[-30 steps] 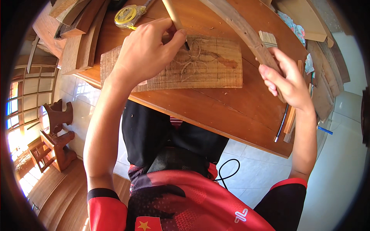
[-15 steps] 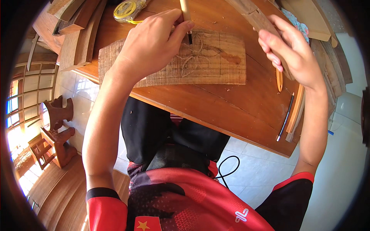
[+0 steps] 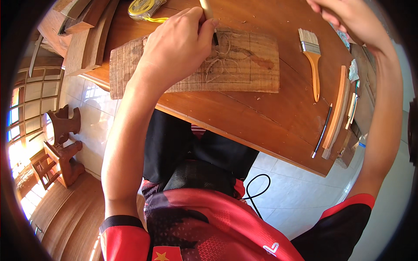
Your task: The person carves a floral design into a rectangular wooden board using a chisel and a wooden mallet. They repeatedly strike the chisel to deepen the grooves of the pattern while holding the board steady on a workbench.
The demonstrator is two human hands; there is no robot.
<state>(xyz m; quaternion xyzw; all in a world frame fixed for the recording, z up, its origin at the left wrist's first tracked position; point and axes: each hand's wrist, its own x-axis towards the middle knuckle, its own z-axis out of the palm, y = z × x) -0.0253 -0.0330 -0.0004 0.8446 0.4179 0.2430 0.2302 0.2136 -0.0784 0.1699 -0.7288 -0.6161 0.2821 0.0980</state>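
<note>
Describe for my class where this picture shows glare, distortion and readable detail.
Head view: glare whitens part of the latticed window at left; in the head view, that window looks bowed and the corners go black; in the head view, marks on the wooden board read clearly.

A flower-carved brown board (image 3: 263, 65) lies on the table (image 3: 278, 119); a pale-handled chisel (image 3: 207, 9) tilts over it, tip down.

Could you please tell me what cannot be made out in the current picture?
Head view:
Tool's upper end: cut off by the top edge.
Anything the right hand may hold: out of sight at the top edge.
Part of the wooden board: hidden by the left hand.
Tape measure's far side: cut off by the top edge.
</note>
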